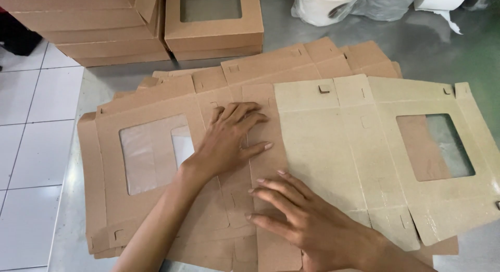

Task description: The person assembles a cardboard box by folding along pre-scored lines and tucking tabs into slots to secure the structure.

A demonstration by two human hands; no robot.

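Both the left hand [226, 141] and right hand [307, 220] lay open, palms pressing a flat windowed cardboard box blank [323, 147], gripping nothing

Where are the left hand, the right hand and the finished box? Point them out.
left hand [226, 141], head view, back of the hand.
right hand [307, 220], head view, back of the hand.
finished box [212, 28], head view, brown lid below its window.

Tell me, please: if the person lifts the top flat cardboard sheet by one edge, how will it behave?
The top flat cardboard sheet is thin and creased, so it would probably bend along its folds. It looks light. Its window film may dent easily.
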